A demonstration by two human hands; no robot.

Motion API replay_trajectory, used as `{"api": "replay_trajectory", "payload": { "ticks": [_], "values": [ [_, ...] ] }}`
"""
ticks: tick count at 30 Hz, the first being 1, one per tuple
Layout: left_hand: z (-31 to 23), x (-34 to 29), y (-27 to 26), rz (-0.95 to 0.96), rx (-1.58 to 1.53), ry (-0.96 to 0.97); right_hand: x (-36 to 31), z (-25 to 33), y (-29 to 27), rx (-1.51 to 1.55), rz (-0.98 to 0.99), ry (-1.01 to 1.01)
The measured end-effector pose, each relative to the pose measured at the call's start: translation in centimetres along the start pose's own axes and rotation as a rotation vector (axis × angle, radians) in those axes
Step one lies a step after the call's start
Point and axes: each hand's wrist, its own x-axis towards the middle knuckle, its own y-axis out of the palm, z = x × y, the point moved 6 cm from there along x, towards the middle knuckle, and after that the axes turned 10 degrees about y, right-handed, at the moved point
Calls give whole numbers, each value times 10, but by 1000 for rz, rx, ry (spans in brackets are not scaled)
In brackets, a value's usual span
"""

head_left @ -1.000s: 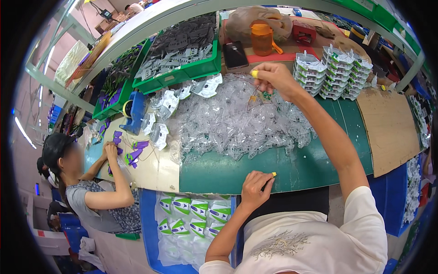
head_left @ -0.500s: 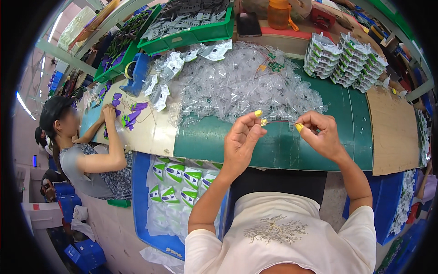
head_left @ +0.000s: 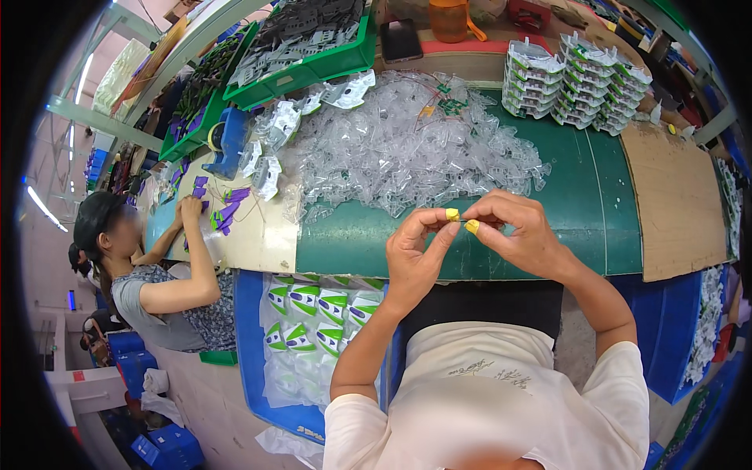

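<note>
Hands of the person meet above the near edge of the green mat [head_left: 501,164]. The left hand [head_left: 415,254] and the right hand [head_left: 517,231] are raised in front of the chest, and their fingertips come together at one spot. Each hand has a yellow finger cot [head_left: 452,214] on one fingertip. The thumb and forefinger of both hands are pressed together on something very small between them; the thing itself is too small to tell what it is. The other fingers are loosely curled.

Behind the hands, on the mat, lies a wide pile of clear plastic shells [head_left: 407,149], well apart from the fingers. Farther back on the right stand stacks of packed blister packs [head_left: 576,82] with green inserts. At the back left a green tray [head_left: 313,55] holds grey parts, and beside it there is a dark phone [head_left: 401,39] and an orange jug [head_left: 448,19]. A sheet of brown cardboard [head_left: 677,200] lies on the right side of the mat.

Below the table edge, at the person's left, a blue bin [head_left: 251,345] holds finished packs in a clear bag. At the far left a co-worker [head_left: 149,274] in a dark cap works with purple pieces [head_left: 227,205] on a pale board.
</note>
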Motion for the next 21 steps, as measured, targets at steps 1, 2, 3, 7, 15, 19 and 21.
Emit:
{"api": "replay_trajectory", "payload": {
  "ticks": [1, 2, 3, 7, 15, 19, 21],
  "values": [
    [-2, 1, 0, -14, 18, 22, 1, -1, 1, -6, -11, -15],
    [-4, 3, -1, -16, 21, 24, 2, 0, 1, -12, -21, -32],
    [-10, 4, -2, 11, 156, 81, 3, 1, 3, -8, -14, -36],
    [-5, -3, -8, 6, 241, 29, 7, 6, 7, -98, -11, -30],
    [-4, -11, -19, 98, 183, 33, 9, 2, 23, -9, 54, -50],
    [30, -34, -22, 137, -373, -385, 16, -16, 40, 29, 204, -53],
    [34, -32, -31, 46, -316, -367, 19, -13, 51, -78, 198, -55]
  ]
}}
